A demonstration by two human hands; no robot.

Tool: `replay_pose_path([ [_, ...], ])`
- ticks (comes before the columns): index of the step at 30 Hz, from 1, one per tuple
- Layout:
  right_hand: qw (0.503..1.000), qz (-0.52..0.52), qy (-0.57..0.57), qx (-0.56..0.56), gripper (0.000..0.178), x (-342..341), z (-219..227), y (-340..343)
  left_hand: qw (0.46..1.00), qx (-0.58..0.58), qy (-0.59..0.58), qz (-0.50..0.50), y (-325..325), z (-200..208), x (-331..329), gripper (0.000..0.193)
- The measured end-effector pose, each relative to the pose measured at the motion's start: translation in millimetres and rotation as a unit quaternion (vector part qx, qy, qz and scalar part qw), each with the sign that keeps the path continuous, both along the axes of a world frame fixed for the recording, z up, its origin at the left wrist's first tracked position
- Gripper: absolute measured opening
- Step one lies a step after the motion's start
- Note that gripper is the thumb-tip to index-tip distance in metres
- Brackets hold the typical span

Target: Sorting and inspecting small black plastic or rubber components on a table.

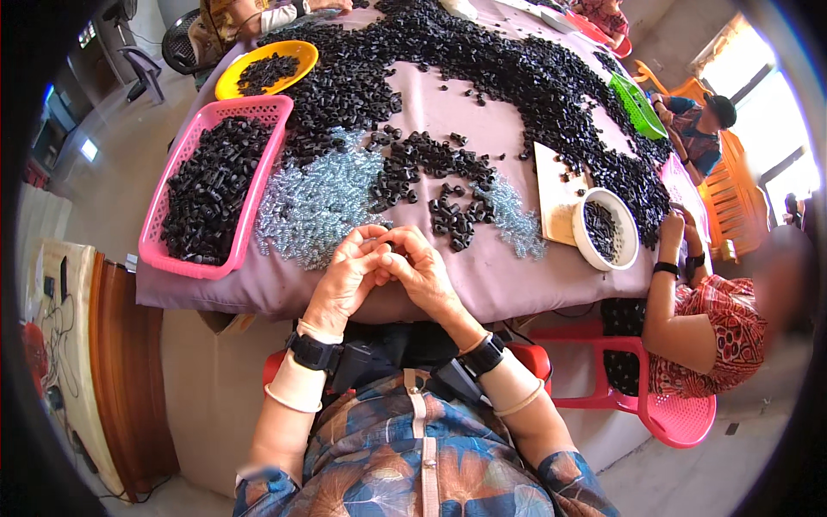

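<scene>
My left hand (345, 271) and my right hand (424, 274) meet over the table's near edge, their fingers pinched around a small black plastic part (390, 247). Most of that part is hidden by the fingertips. Just beyond my left hand spreads a heap of small clear bluish pieces (314, 207). Past my right hand lies a loose cluster of black plastic parts (450, 222), with a smaller patch of clear pieces (515, 217) to its right.
A pink basket (191, 270) of black parts stands at left, a yellow plate (304, 53) behind it. At right are a cream board (555, 200), a white bowl (616, 264) and a green basket (639, 110). A large black heap (448, 43) covers the far table. Other people sit around it.
</scene>
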State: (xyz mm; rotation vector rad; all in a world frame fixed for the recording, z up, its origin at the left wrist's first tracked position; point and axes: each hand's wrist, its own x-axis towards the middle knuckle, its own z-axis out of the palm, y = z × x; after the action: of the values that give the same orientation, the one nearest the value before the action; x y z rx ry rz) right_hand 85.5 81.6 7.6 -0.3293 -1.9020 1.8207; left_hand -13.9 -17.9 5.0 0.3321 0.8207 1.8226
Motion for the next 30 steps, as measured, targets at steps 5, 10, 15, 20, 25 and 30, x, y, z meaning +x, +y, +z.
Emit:
replay_pose_path([
  [5, 1.000, -0.011, 0.014, 0.021, 0.022, 0.8, -0.8, 0.6, 1.000, -0.001, -0.001, -0.011, 2.4, -1.1, -1.4, 0.035],
  [10, 0.999, -0.027, 0.007, 0.033, 0.023, 1.7, 0.1, -2.7, 1.000, -0.005, 0.003, -0.013, 2.9, -3.3, -1.5, 0.033],
  [15, 0.999, 0.006, 0.011, -0.049, 0.030, 5.2, 3.1, -0.6, 0.997, -0.056, -0.036, 0.033, 6.3, 0.9, 2.3, 0.024],
  [20, 0.998, 0.018, 0.020, -0.054, 0.032, 4.7, 5.2, 2.1, 0.997, -0.060, -0.030, 0.042, 7.0, -1.5, 1.2, 0.021],
  [25, 0.999, 0.012, 0.029, -0.042, 0.032, 5.2, 3.9, 2.5, 0.998, -0.055, -0.015, 0.019, 6.0, 7.1, 1.2, 0.021],
  [30, 0.999, -0.008, 0.034, 0.026, 0.033, 5.0, 3.9, 4.0, 0.999, -0.032, -0.025, -0.007, 2.9, 6.4, -0.1, 0.025],
])
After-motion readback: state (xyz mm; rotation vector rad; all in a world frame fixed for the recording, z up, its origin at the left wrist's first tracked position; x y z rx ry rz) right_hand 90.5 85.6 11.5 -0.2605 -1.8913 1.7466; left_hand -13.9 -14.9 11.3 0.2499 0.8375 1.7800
